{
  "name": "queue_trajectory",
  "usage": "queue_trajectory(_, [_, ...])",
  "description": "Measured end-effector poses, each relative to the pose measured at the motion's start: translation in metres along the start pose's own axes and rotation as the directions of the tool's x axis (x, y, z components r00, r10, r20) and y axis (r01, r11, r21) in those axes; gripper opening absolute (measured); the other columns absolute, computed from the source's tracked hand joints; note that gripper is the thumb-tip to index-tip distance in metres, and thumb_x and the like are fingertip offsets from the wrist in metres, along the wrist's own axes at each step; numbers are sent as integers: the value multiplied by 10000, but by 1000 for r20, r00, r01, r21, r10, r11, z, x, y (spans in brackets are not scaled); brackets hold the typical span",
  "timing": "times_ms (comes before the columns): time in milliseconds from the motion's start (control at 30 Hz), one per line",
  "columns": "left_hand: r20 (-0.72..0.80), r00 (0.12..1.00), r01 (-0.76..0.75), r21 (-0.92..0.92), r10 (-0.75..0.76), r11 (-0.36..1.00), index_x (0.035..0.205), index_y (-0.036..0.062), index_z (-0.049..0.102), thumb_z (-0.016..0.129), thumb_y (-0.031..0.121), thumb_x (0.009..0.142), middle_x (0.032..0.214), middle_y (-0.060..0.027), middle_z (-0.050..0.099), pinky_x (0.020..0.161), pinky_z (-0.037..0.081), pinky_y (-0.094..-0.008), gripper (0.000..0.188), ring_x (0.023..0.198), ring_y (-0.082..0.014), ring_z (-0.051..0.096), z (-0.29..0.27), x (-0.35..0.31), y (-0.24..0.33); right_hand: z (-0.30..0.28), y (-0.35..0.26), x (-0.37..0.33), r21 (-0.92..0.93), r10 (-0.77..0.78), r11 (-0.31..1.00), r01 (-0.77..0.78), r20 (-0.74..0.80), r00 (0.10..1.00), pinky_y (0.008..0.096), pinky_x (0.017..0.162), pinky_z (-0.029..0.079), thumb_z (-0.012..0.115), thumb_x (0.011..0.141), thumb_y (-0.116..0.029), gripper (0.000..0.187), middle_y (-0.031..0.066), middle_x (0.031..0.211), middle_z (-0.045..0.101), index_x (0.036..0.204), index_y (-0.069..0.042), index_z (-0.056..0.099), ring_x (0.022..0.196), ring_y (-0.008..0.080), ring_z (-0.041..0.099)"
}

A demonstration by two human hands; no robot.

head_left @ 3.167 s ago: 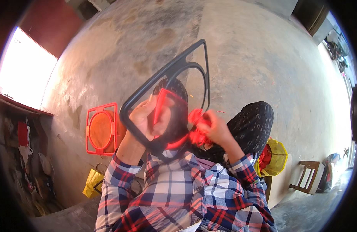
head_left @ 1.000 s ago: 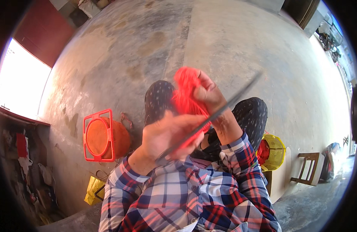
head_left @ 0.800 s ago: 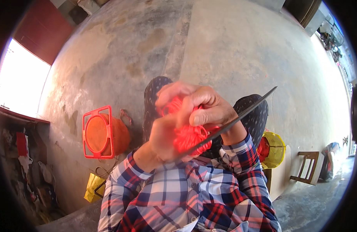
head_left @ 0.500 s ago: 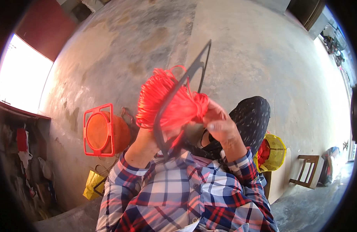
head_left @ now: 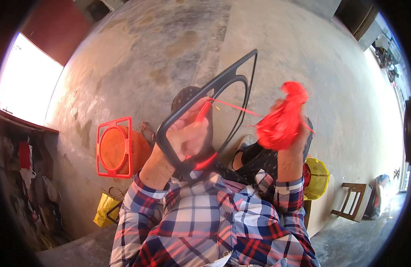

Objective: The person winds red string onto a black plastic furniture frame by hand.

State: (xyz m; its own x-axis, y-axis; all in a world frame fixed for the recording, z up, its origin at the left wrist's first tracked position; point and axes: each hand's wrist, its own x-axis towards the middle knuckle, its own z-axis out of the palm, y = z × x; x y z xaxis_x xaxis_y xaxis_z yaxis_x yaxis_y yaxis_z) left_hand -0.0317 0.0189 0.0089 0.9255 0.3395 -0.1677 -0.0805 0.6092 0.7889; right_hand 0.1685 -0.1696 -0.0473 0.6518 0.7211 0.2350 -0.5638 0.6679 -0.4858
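My left hand [head_left: 190, 135] grips a black frame [head_left: 224, 78] with straight outer bars and a rounded inner opening. The frame is held tilted in front of my chest. Red cord windings [head_left: 205, 110] lie around its inner ring by my fingertips, and another red wrapped stretch [head_left: 205, 162] shows lower on the ring. Out to the right, my right hand [head_left: 298, 141] is closed around a loose bundle of red cord [head_left: 279, 127], which hides most of the fingers. A single taut strand [head_left: 234, 107] runs from the windings across to the bundle.
An orange round object [head_left: 114, 151] with a red square frame [head_left: 98, 147] around it stands on the floor at left, above a yellow bag [head_left: 106, 210]. At right are a yellow container [head_left: 320, 180] with red material and a small wooden stool [head_left: 350, 201]. My knees are below my hands.
My right hand has swung right, away from the frame, carrying the cord bundle and drawing a strand straight. The frame has turned, so its ring and my left palm now show.
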Motion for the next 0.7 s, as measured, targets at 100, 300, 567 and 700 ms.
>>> queue_trajectory(100, [-26, 1000, -1, -30, 0, 1000, 1392, 79, 440, 649, 135, 899, 809, -55, 531, 382, 293, -182, 539, 489, -62, 388, -3, 2, -2, 8, 37, -14, -475, 101, 853, -215, -254, 962, 288, 883, 495, 621, 910, -116, 452, 93, 1125, 629, 1321, -12, 465, 980, 152, 621])
queue_trajectory(300, [16, 989, 143, 68, -144, 987, 1317, 27, 493, 565, 274, 959, 802, -78, 566, 390, 306, -190, 441, 468, -81, 406, 6, -2, -3, 19, 72, 12, -386, 321, 851, -357, -155, 934, 287, 862, 503, 632, 903, -61, 371, 98, 1121, 621, 1240, -7, 485, 1006, 156, 615])
queue_trajectory(567, [185, 963, 219, -116, -196, 969, 1417, 38, 406, 568, 350, 950, 920, -38, 555, 434, 328, -193, 585, 480, -71, 416, 43, -11, -11, 34, 72, 58, 1, 379, 925, -379, 60, 924, 251, 715, 526, 666, 890, -117, 210, 62, 1006, 636, 1064, -37, 579, 834, 142, 633])
queue_trajectory(700, [323, 918, 337, -330, -230, 882, 1345, 17, 434, 543, 395, 935, 1035, -160, 600, 584, 479, -250, 569, 674, -204, 592, 45, -8, -13, 65, 46, 62, -360, 377, 914, -189, 575, 726, 362, 950, 417, 634, 897, -157, 170, 149, 1200, 592, 970, -9, 674, 1070, 199, 556])
